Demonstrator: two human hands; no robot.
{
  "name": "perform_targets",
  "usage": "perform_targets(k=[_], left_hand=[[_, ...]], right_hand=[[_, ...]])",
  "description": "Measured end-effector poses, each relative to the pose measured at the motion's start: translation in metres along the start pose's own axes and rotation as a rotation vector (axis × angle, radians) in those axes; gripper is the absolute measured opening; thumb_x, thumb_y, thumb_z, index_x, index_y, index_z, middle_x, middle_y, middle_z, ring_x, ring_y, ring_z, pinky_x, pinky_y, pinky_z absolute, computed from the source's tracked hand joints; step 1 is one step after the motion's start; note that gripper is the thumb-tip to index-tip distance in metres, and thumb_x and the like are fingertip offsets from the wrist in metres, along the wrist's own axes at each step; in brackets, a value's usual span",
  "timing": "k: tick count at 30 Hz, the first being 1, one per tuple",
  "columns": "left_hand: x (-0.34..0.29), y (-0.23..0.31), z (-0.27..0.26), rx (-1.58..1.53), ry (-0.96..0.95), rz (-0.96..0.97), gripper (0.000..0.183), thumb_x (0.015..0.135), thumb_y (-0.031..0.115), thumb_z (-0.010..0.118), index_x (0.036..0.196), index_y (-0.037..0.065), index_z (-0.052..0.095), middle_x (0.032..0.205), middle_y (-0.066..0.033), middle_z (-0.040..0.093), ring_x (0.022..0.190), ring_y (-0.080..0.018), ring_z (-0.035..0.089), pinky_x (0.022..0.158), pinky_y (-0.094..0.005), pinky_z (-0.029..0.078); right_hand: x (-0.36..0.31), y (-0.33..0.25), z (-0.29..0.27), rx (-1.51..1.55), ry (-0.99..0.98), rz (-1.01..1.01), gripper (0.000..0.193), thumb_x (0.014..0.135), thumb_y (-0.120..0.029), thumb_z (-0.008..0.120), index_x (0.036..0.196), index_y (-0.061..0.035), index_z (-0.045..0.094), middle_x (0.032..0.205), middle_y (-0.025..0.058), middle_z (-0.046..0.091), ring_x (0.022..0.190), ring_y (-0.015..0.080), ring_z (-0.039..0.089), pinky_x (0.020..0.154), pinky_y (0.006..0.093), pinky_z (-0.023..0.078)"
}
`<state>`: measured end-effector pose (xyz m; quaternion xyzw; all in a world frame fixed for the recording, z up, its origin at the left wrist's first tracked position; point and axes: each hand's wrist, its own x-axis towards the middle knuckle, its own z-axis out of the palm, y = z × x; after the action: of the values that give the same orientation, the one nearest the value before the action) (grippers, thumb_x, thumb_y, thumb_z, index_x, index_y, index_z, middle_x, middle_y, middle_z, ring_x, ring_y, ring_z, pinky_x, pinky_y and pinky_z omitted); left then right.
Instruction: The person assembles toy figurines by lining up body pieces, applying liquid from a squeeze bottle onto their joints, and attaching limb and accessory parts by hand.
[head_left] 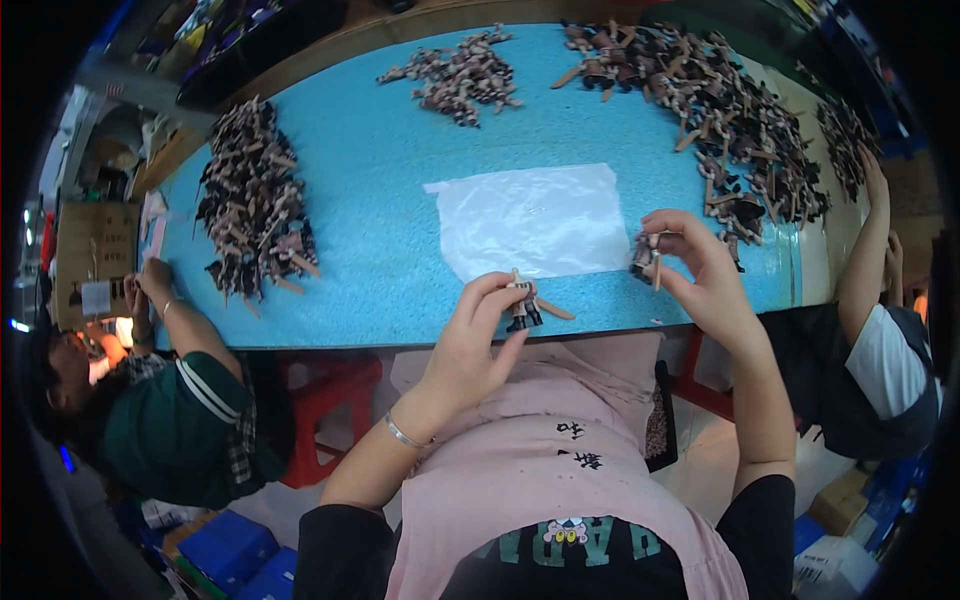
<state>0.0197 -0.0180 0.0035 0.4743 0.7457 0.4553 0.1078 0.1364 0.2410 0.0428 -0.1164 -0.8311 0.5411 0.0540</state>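
Near the front edge of the blue table, my left hand (482, 325) pinches a small toy figure (524, 308) with dark legs and a pale upper body. A tan stick-like piece (556, 310) juts out beside that figure. Farther right, my right hand (700, 270) is closed on a second toy figure (643, 262), dark with a tan piece at its side. Its fingers partly cover the figure. Between and beyond both hands lies a crinkled clear plastic sheet (530, 215).
Heaps of similar figures lie at the left (255, 200), the far middle (465, 75) and the right (750, 130) of the blue table (370, 200). One person in a green sleeve (205, 410) sits at left; another person's forearm (868, 240) reaches in at right. Red stools (335, 400) stand below.
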Motion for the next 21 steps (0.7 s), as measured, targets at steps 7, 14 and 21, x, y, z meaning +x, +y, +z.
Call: perform_targets(k=[7,14,21], left_hand=[[-0.003,-0.018,0.002,0.196,0.089,0.024,0.056,0.069,0.002,0.075,0.12,0.002,0.052,0.116,-0.0169,0.057,0.106,-0.0359,0.055,0.092,-0.0423,0.044],[-0.003,-0.015,0.008,0.332,0.105,0.004,0.057,0.069,0.011,0.077,0.12,0.005,0.052,0.116,-0.0129,0.058,0.106,-0.0323,0.056,0.09,-0.0406,0.044],[0.001,-0.008,0.007,0.338,0.087,-0.08,0.059,0.068,0.011,0.077,0.121,0.006,0.052,0.114,-0.0128,0.059,0.104,-0.0322,0.057,0.09,-0.0404,0.044]], right_hand=[[0.011,0.003,0.066,0.639,-0.145,0.037,0.041,0.088,0.001,0.058,0.128,-0.0004,0.048,0.137,0.0127,0.048,0.12,0.021,0.052,0.102,0.0345,0.041],[0.01,0.026,0.066,-0.068,-0.011,-0.364,0.039,0.081,0.005,0.058,0.12,-0.0005,0.056,0.129,0.0199,0.052,0.118,0.0376,0.05,0.1,0.0395,0.04],[0.007,0.033,0.052,0.009,-0.036,-0.422,0.04,0.075,0.002,0.065,0.114,-0.0004,0.057,0.124,0.0189,0.054,0.111,0.0373,0.053,0.094,0.0433,0.042]])
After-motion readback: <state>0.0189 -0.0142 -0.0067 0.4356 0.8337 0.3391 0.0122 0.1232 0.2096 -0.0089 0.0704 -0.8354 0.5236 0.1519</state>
